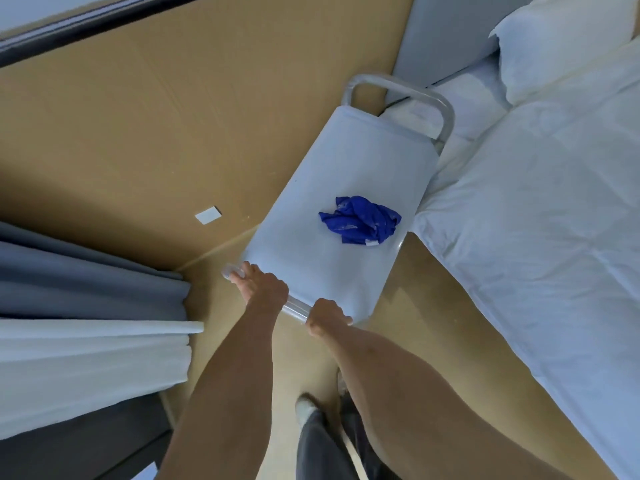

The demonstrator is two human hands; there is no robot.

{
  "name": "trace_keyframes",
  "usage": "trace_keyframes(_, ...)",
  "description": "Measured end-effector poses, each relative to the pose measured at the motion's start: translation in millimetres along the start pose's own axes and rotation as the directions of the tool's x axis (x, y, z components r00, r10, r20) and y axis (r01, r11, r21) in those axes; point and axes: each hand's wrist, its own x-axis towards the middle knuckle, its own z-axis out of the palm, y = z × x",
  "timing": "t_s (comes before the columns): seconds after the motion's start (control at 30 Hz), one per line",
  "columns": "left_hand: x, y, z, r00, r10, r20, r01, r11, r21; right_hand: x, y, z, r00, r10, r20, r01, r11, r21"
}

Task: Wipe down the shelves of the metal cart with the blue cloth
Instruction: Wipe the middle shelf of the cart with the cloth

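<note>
Two hands grip the near handle bar (pixel 298 308) of the metal cart (pixel 311 258); no wiping is under way. All positions below are given relative to the cart.

Left of the cart: grey and white curtains (pixel 93 327) hang at the frame's left edge. A small white tag (pixel 207 215) lies on the tan floor, well apart from the cart's left edge.

At the cart's near end: the left hand (pixel 265 289) wraps the bar close to its left corner, fingers curled over the tube. The right hand (pixel 327 317) wraps the same bar toward its right end, fingers curled likewise. A short bare length of bar shows between them.

On the cart: the top shelf (pixel 346 174) is a pale flat surface. The blue cloth (pixel 360 220) lies crumpled on it, toward the right edge and roughly midway along its length, well apart from both hands. A second handle (pixel 401 90) rises at the far end. Lower shelves are hidden beneath the top one.

Right of the cart: a bed (pixel 540 220) with white bedding stands just beside it, with a pillow (pixel 557 36) at its head.

Step in hand, as judged: positioning the cart, with the cloth not yet picked up. The next move calls for one hand to release the bar, reach forward to the cloth and gather it into a wad, while the other hand steadies the cart against rolling.
</note>
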Motion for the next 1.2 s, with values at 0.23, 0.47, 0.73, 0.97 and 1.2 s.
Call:
trace_keyframes(0.23, -48, 36, 22, 0.998, 0.063, -0.019, -0.065, 0.996, -0.066, -18, 60, 5, 0.995, -0.002, -0.098, -0.008, 0.994, -0.11)
trace_keyframes(0.47, -116, 91, 54, 0.992, 0.124, -0.007, -0.123, 0.98, -0.157, -45, 146, 2, 0.986, -0.019, -0.167, -0.026, 0.963, -0.267)
trace_keyframes(0.73, -180, 155, 79, 1.0, 0.01, -0.008, -0.013, 0.878, -0.479, -36, 228, -22, 0.983, -0.009, -0.181, -0.088, 0.85, -0.519)
trace_keyframes(0.97, -223, 200, 87, 0.994, -0.071, 0.084, 0.11, 0.637, -0.763, -12, 287, -58, 0.945, -0.189, -0.267, -0.013, 0.793, -0.609)
trace_keyframes(1.2, -269, 287, 77, 0.957, -0.275, 0.091, 0.2, 0.4, -0.894, 0, 304, -113, 0.813, -0.452, -0.366, 0.288, 0.86, -0.421)
